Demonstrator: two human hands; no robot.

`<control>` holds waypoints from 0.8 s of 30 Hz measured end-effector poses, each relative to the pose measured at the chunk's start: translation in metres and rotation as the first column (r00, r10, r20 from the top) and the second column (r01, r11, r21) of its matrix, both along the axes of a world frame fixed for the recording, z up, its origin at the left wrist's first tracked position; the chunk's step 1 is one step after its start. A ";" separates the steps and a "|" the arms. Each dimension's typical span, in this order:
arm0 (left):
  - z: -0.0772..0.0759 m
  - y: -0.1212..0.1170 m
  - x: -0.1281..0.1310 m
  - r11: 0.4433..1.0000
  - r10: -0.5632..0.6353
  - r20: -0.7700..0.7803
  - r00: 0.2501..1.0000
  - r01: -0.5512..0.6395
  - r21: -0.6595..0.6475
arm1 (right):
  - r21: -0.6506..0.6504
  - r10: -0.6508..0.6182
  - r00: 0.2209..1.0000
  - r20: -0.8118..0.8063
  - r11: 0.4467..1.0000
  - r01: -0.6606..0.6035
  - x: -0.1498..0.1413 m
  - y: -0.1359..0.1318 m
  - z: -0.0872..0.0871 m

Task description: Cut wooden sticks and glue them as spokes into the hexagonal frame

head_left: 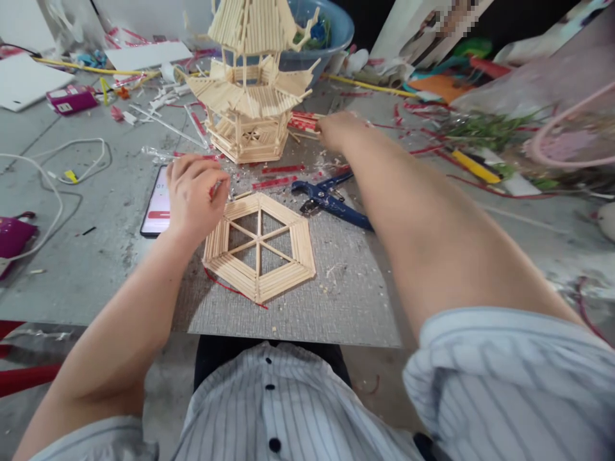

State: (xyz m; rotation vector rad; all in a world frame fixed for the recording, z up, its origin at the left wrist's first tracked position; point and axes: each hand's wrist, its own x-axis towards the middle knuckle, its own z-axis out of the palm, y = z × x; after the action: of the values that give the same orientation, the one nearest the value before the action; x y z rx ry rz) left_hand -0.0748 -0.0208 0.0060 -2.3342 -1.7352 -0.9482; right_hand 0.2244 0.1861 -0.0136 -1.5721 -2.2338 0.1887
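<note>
A flat hexagonal frame of thin wooden sticks (302, 253), with spokes meeting at its centre, lies on a grey textured board (346, 288). At its upper left edge is my left hand (199, 192), fingers curled into a pinch; whatever they hold is hidden. My right hand (343, 131) reaches out to a red-wrapped bundle of sticks (302, 120). Its bent fingers are at the bundle's right end, and their tips are hard to see. Left of the bundle stands a tiered stick pagoda (252, 99). Blue-handled pliers (331, 202) lie beneath my right forearm.
A phone (154, 205) lies partly under my left hand. Behind the pagoda sits a blue basin (339, 32). A white cable (60, 192) loops at left. Red wrapper scraps (281, 181) litter the table, and a yellow-handled tool (475, 166) lies right.
</note>
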 end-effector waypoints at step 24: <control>-0.022 0.016 0.002 0.989 -0.100 -0.072 0.992 0.107 0.099 | 0.027 -0.189 0.838 0.512 0.979 0.204 -0.003 -0.033 0.023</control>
State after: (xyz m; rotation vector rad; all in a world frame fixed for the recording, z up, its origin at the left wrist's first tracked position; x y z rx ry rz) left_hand -0.0731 -0.0046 -0.0159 -2.3809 -1.5169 -0.9389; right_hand 0.2217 0.1531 0.0090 -2.0450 -2.4228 -0.2990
